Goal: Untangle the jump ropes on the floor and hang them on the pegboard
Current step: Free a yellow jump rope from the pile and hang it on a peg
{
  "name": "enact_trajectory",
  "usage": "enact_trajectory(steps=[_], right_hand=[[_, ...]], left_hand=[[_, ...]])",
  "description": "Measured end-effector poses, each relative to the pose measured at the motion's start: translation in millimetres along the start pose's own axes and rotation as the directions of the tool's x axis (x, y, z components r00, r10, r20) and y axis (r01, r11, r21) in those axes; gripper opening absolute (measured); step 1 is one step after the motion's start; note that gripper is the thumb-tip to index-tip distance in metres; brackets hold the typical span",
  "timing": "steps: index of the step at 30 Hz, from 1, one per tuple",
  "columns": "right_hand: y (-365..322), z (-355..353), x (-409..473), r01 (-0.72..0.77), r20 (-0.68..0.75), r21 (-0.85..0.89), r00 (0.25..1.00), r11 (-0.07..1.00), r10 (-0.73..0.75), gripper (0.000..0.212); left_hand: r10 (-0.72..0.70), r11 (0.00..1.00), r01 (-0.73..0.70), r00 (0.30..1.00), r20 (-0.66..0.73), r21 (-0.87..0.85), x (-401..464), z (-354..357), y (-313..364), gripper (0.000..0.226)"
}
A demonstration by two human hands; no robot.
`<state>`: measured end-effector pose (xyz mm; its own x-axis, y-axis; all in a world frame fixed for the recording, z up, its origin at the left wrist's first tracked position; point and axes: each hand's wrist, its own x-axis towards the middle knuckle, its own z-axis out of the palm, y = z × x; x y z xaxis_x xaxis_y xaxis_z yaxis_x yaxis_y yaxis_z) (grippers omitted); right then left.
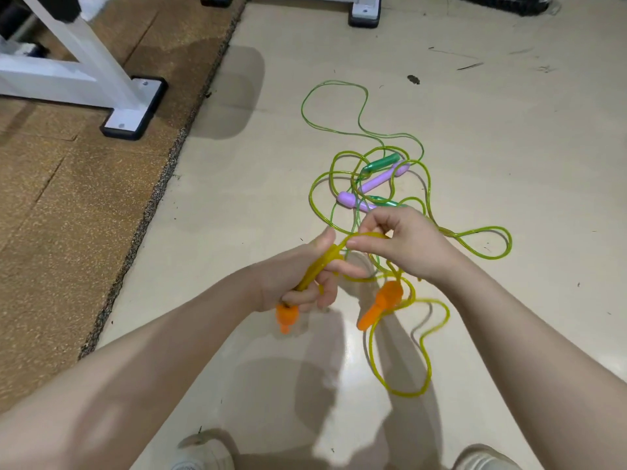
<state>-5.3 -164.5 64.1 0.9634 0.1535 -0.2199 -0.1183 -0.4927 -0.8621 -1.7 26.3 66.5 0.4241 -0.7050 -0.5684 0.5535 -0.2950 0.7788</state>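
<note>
Both bare arms reach forward and down, and the two hands meet close together in the middle. The left hand (298, 283) has its fingers curled tight, with the thumb sticking up. The right hand (403, 242) is a bit higher, bent at the wrist, with its fingertips (356, 243) pinched together.

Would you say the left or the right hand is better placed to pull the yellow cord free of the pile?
Probably the right hand: it pinches the yellow cord nearest the tangled pile, while the left hand grips an orange handle, anchoring that end.
</note>
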Motion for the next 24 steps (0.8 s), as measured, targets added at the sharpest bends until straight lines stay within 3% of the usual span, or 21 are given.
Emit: enact_trajectory(steps=[2,5,6,9,12,16,18,20,22,24], right_hand=[[8.0,5.9,-1.5,-0.043,-0.026,0.081,0.999,0.996,0.045,0.029],[29.4,13.9,-7.0,-0.106,0.081,-0.107,0.99,0.989,0.115,0.031],[35.2,14.7,-10.8,-0.141,0.146,-0.133,0.976,0.981,0.16,0.028],[34.9,16.0,-20.4,-0.273,0.379,0.031,0.893,0.961,0.242,0.018],[22.4,19.8,-18.1,-0.296,0.48,-0.057,0.829,0.954,0.286,0.005],[19.9,18.8,-18.5,-0.431,0.573,0.238,0.786,0.87,0.232,0.028],[21.1,13.4,-19.4,-0.485,0.582,0.385,0.788,0.785,0.202,0.044],[19.4,9.8,-17.3,-0.452,0.55,0.411,0.815,0.792,0.18,0.052],[17.2,9.3,-15.0,-0.349,0.467,0.342,0.869,0.872,0.164,0.053],[16.2,9.4,-12.8,-0.306,0.368,0.385,0.916,0.871,0.159,0.053]], left_hand=[[0.106,0.985,-0.079,0.978,0.178,-0.151,-1.9,-1.6,-4.1,0.058],[0.251,0.901,-0.17,0.955,0.161,-0.398,-3.3,-5.9,0.2,0.049],[0.281,0.862,-0.204,0.954,0.101,-0.465,-3.6,-8.4,3.1,0.047],[0.299,0.735,-0.314,0.945,-0.128,-0.601,-3.5,-13.5,7.0,0.041],[0.257,0.659,-0.399,0.916,-0.307,-0.638,2.4,-16.6,1.4,0.04],[0.095,0.505,-0.565,0.787,-0.609,-0.652,13.7,-39.4,-4.7,0.025],[0.013,0.557,-0.59,0.71,-0.704,-0.584,17.4,-51.9,-13.8,0.033],[0.021,0.77,-0.48,0.678,-0.735,-0.421,20.7,-53.5,-25.6,0.046],[0.119,0.96,-0.261,0.705,-0.699,-0.101,24.7,-44.3,-32.5,0.051],[0.169,0.982,-0.079,0.779,-0.604,0.173,29.0,-36.8,-35.5,0.054]])
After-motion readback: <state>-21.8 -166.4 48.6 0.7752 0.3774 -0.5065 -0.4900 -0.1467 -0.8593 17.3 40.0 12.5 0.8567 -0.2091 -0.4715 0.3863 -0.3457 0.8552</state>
